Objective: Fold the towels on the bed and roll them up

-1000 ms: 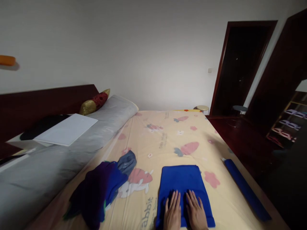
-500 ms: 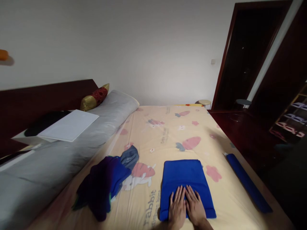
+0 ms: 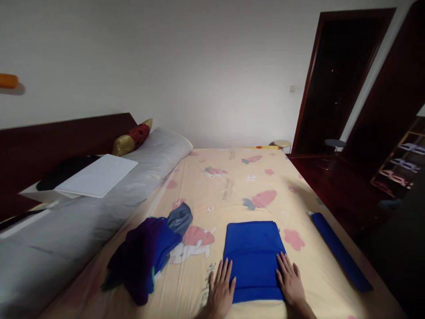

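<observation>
A blue cloth [image 3: 255, 261], folded into a flat rectangle, lies on the bed sheet [image 3: 232, 204] with its printed carrots and rabbits. At its left edge rests my left hand [image 3: 222, 285], palm down with the fingers stretched out. My right hand [image 3: 290, 281] lies at the cloth's right edge, also flat, its fingers apart and the tips touching the fabric. Crease lines run across the cloth between the two hands. Neither hand grips anything.
To the left lies a crumpled heap of purple, blue and grey cloth [image 3: 146, 252]. A long narrow blue bundle [image 3: 340, 252] sits near the right bed edge. Grey bedding [image 3: 133, 190], a white board [image 3: 99, 175] and a red-gold pillow [image 3: 133, 138] line the headboard side.
My hands have moved apart from the middle of the folded cloth, the left to its left edge and the right to its right edge. The cloth stays in place.
</observation>
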`<act>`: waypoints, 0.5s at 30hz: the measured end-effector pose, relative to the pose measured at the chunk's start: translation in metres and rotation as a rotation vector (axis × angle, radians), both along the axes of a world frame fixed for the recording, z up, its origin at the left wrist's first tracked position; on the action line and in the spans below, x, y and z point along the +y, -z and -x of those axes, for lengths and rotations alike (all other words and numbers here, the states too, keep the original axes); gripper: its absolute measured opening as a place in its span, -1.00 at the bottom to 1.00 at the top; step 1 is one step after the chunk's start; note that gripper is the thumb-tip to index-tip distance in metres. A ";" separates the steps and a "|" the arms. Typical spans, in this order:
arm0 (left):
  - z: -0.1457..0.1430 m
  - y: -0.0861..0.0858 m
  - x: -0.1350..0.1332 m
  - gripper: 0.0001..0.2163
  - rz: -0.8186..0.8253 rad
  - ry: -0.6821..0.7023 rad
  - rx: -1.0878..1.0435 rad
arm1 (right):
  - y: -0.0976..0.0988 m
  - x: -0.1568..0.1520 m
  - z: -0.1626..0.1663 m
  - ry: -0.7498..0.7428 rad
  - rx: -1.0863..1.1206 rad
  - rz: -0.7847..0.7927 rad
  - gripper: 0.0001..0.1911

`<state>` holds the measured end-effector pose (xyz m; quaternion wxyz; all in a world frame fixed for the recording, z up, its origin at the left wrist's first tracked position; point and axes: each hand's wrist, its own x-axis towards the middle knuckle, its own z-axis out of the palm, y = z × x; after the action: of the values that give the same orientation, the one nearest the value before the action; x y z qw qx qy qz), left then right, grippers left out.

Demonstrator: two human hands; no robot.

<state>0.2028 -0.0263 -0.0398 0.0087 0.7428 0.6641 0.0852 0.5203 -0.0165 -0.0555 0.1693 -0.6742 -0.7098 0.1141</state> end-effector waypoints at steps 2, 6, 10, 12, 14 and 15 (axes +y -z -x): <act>-0.002 -0.003 0.001 -0.52 -0.031 -0.006 0.021 | 0.000 0.001 -0.001 -0.005 0.022 0.007 -0.42; 0.002 -0.017 -0.003 -0.50 -0.194 0.028 0.082 | -0.012 -0.002 -0.008 -0.032 0.098 -0.032 -0.46; 0.019 -0.008 -0.021 -0.59 -0.338 0.238 0.135 | -0.026 -0.020 -0.019 -0.044 0.182 -0.155 -0.58; 0.024 0.006 -0.033 -0.63 -0.393 0.355 0.160 | -0.026 -0.033 -0.023 -0.045 0.224 -0.197 -0.65; 0.025 0.020 -0.042 -0.59 -0.420 0.426 0.174 | -0.018 -0.045 -0.025 -0.050 0.243 -0.208 -0.69; 0.025 0.026 -0.045 -0.55 -0.420 0.438 0.174 | -0.011 -0.050 -0.027 -0.066 0.240 -0.189 -0.70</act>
<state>0.1782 -0.0714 -0.0658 -0.1834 0.8582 0.4544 0.1526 0.5469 -0.0668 -0.0445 0.3116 -0.6130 -0.7139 0.1319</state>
